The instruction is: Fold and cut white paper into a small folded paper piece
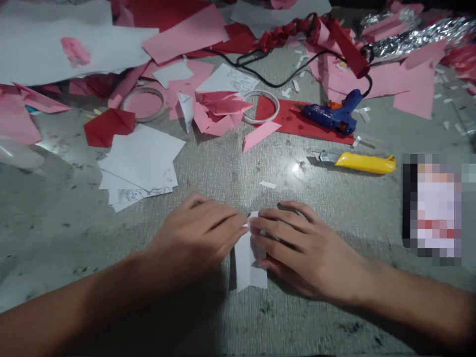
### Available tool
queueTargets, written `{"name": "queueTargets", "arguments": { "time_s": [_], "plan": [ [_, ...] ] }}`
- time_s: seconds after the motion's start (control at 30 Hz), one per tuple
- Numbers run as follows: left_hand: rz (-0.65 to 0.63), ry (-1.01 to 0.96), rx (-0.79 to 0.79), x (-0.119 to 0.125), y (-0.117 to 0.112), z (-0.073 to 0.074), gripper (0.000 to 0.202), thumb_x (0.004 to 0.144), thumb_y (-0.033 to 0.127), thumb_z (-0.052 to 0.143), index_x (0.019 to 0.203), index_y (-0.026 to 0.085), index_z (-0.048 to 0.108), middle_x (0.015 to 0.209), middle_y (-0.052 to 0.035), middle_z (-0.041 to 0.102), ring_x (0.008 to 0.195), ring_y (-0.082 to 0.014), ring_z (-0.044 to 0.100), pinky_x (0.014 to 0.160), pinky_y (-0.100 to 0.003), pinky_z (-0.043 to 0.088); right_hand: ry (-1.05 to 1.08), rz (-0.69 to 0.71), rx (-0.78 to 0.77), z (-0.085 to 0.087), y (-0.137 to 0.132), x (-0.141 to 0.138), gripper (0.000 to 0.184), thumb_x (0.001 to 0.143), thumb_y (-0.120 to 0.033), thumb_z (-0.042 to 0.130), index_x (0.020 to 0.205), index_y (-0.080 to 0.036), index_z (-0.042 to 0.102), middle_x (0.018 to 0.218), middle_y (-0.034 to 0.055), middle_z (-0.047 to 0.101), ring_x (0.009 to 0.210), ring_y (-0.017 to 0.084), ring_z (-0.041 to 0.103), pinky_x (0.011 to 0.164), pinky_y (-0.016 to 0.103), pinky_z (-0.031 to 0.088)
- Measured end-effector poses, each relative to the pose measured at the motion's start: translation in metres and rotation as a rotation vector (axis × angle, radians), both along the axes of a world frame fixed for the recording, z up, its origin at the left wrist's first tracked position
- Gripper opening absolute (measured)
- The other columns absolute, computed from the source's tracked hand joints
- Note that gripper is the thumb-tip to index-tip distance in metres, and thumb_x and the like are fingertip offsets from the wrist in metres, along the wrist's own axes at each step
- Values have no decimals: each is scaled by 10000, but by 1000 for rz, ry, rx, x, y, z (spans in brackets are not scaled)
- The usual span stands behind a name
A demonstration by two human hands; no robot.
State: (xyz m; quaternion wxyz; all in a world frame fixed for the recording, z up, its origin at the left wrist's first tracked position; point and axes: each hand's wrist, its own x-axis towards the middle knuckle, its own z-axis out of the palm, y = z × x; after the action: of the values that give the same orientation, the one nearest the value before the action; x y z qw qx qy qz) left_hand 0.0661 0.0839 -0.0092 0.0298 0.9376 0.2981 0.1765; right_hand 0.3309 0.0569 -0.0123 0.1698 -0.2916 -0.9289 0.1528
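Observation:
A small folded white paper (243, 263) lies on the table between my hands, with a crease running down its middle. My left hand (203, 228) closes on its upper left edge, fingertips pinched together near the top. From the other side, my right hand (301, 243) bends its fingers over the right half and holds it against the table. Both sets of fingertips nearly meet at the upper end, and they hide part of the folds there. A white paper scrap (267, 184) lies just beyond.
A yellow utility knife (366, 162) lies right of centre with its blade out. Behind it, a blue glue gun (330, 116) rests on red paper (290, 119). White squares (143, 158), tape rings (277, 106) and pink scraps (262, 135) spread across the back. A pixelated object (439, 208) is at right.

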Motion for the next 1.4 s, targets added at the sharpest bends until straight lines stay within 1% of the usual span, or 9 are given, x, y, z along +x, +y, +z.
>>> {"name": "queueTargets", "arguments": {
  "time_s": [0.23,0.3,0.4,0.47,0.57,0.8,1.03,1.23,1.4],
  "plan": [
    [-83,122,20,-10,-2,-1,326,985,82,646,1299,171,645,1143,-44,779,956,-211,688,857,-392,439,35,-15,-23,1,-1,1,279,1084,-331,611,1319,-206,697,1402,59,751,1367,261,636,1216,516,430],
    [-69,90,16,-8,-1,-1,272,989,102,656,1253,165,663,1119,-47,783,936,-213,690,852,-397,446,41,-14,-25,1,0,1,269,1081,-317,615,1306,-199,703,1399,58,752,1356,261,643,1215,509,434],
    [6,-48,-22,-1,-1,0,60,1018,153,651,1044,186,694,957,-13,780,832,-193,684,813,-390,449,44,-7,-21,2,0,2,246,1069,-294,629,1274,-194,720,1410,72,744,1324,273,662,1173,504,467],
    [54,-111,-78,3,0,0,103,1032,175,633,944,200,681,871,4,761,799,-182,684,801,-383,447,36,-6,-4,3,0,2,233,1068,-289,626,1254,-193,728,1413,88,739,1306,286,668,1117,508,497],
    [90,-117,-110,7,0,0,133,1029,186,626,904,200,670,827,2,745,772,-180,674,783,-382,437,8,-11,21,4,-1,2,227,1089,-294,586,1235,-190,726,1429,100,729,1303,290,662,1074,505,503],
    [119,-72,-41,7,0,0,115,1025,205,622,933,198,690,854,-12,753,785,-191,672,765,-386,429,-9,-11,22,4,-1,1,207,1089,-297,597,1212,-182,716,1413,112,733,1312,293,647,1087,507,480],
    [-14,102,163,1,-3,3,94,988,154,659,1045,201,717,978,-9,788,805,-202,672,758,-404,438,-7,-11,13,3,0,1,202,1079,-304,616,1211,-193,723,1409,92,734,1308,297,645,1084,510,476],
    [-69,16,78,-2,0,-1,168,998,118,634,1118,200,718,1065,-25,803,903,-207,719,801,-385,483,-5,-20,9,4,0,0,223,1113,-317,552,1205,-201,718,1416,85,734,1303,282,642,1084,497,480],
    [-134,82,59,-4,0,-2,230,1023,105,581,1199,189,702,1179,-53,796,1019,-220,717,867,-392,495,40,-42,-48,7,2,0,226,1101,-309,573,1206,-170,717,1313,111,761,1259,282,671,1046,477,523]
  ]
}}
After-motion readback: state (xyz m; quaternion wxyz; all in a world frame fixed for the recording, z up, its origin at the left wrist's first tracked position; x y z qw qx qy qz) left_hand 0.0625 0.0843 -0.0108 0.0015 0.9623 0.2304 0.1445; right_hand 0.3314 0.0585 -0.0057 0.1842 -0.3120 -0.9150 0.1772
